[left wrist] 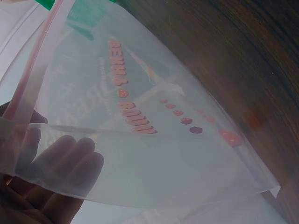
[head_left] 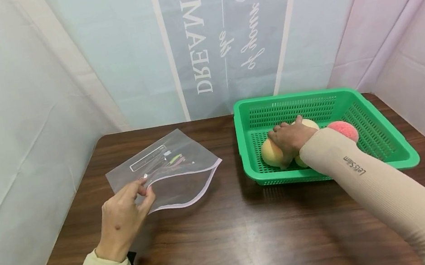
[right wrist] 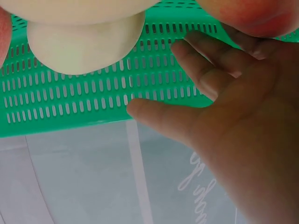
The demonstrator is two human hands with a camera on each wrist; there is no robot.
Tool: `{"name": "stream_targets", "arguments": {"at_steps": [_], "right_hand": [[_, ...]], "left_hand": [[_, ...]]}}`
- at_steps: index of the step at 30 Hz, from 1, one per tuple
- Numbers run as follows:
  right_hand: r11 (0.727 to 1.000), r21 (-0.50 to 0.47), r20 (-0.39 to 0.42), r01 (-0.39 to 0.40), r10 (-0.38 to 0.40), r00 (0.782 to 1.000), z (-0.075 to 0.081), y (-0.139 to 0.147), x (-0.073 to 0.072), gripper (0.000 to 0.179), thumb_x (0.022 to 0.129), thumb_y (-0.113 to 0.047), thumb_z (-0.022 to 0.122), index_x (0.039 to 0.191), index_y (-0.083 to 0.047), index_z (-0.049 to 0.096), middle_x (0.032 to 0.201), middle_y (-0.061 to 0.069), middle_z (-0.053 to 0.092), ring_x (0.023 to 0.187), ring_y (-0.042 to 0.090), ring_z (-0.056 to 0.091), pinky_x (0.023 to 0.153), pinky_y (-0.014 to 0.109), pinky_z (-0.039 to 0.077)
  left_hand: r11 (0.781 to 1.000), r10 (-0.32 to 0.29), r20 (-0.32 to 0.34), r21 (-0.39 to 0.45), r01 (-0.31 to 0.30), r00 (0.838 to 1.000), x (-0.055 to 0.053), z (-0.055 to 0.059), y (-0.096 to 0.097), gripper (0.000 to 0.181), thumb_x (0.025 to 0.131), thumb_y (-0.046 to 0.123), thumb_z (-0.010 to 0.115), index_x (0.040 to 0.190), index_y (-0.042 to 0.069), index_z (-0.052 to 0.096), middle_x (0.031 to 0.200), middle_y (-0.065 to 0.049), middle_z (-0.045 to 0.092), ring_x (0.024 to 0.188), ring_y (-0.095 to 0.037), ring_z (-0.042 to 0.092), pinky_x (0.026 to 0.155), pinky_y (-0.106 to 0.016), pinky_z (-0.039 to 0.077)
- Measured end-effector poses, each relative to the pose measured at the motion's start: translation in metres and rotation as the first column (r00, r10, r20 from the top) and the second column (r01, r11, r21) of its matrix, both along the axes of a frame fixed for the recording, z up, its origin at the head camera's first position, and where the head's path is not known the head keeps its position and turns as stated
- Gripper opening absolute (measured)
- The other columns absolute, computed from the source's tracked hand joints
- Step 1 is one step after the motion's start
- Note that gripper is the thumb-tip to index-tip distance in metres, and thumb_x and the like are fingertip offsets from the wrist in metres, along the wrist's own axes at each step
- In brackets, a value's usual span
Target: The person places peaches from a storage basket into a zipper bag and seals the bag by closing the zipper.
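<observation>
My left hand (head_left: 120, 219) pinches the edge of a clear zip bag (head_left: 177, 190) between thumb and fingers. The bag lies on the left of the table, its lilac-edged mouth gaping toward me. Through the film in the left wrist view, red lettering and small prints show on the bag (left wrist: 187, 158). My right hand (head_left: 291, 138) is inside the green basket (head_left: 245, 146), laid over a yellowish peach (head_left: 270, 153). In the right wrist view its fingers (right wrist: 201, 65) stretch out beside the red-blushed peach (right wrist: 261, 14), thumb spread away.
A pale round fruit (head_left: 307, 124) and a pinkish-red fruit (head_left: 345, 130) also sit in the basket; another yellowish one is partly hidden under the right wrist. The brown wooden table (head_left: 220, 241) ends at a printed curtain (head_left: 141, 70), with white cloth at both sides.
</observation>
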State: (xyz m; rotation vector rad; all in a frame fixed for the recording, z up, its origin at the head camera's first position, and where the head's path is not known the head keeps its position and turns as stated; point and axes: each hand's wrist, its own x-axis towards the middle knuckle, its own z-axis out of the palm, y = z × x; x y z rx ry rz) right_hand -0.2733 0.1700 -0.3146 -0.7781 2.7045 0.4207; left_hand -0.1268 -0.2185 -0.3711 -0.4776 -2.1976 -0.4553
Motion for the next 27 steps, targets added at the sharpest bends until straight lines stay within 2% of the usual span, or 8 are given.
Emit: {"name": "stream_targets", "arguments": {"at_steps": [6,9,16,22,27], "right_hand": [[1.0,0.0,-0.024,0.018,-0.018,1.0,0.002,-0.002,-0.005,0.086,0.075,-0.051,0.081,0.131,0.006,0.052,0.125,0.025,0.056,0.12,0.044,0.05,0.097,0.08,0.026],[1.0,-0.001,-0.041,0.003,-0.003,0.999,0.003,-0.004,-0.007,0.083,0.074,-0.05,0.081,0.128,0.006,0.054,0.122,0.024,0.058,0.117,0.043,0.052,0.097,0.08,0.026],[1.0,-0.02,-0.039,-0.017,0.016,0.999,0.005,-0.003,-0.005,0.077,0.072,-0.05,0.082,0.123,0.002,0.058,0.12,0.02,0.06,0.116,0.04,0.052,0.098,0.078,0.026],[0.995,-0.101,-0.071,-0.016,0.009,0.997,0.014,0.004,-0.004,0.078,0.072,-0.049,0.082,0.125,0.003,0.057,0.127,0.023,0.058,0.121,0.043,0.049,0.098,0.079,0.024],[0.977,-0.213,-0.109,-0.02,-0.004,0.994,0.027,0.011,0.0,0.082,0.07,-0.052,0.085,0.125,0.002,0.057,0.131,0.023,0.057,0.126,0.044,0.047,0.1,0.08,0.022]], "left_hand": [[1.0,0.004,-0.011,-0.002,-0.004,1.0,-0.004,0.004,0.001,0.01,0.081,0.003,0.066,0.072,0.003,0.059,0.086,-0.015,0.075,0.051,-0.023,0.063,0.041,-0.031,0.038],[1.0,0.01,-0.017,-0.004,-0.01,1.0,-0.004,0.005,0.0,0.013,0.082,0.005,0.065,0.071,0.005,0.058,0.089,-0.016,0.075,0.055,-0.024,0.065,0.041,-0.032,0.041],[1.0,-0.002,-0.022,0.021,0.003,1.0,-0.001,0.002,-0.001,0.012,0.08,0.004,0.065,0.071,0.005,0.058,0.086,-0.016,0.074,0.051,-0.025,0.063,0.039,-0.033,0.039],[1.0,-0.011,-0.014,0.014,0.011,1.0,-0.001,0.002,0.001,0.009,0.08,0.003,0.067,0.073,0.004,0.061,0.084,-0.016,0.074,0.052,-0.025,0.063,0.041,-0.033,0.041],[1.0,-0.017,-0.031,0.01,0.017,0.999,0.0,-0.001,0.003,0.013,0.076,0.0,0.071,0.071,0.006,0.06,0.086,-0.015,0.075,0.054,-0.025,0.065,0.041,-0.033,0.042]]}}
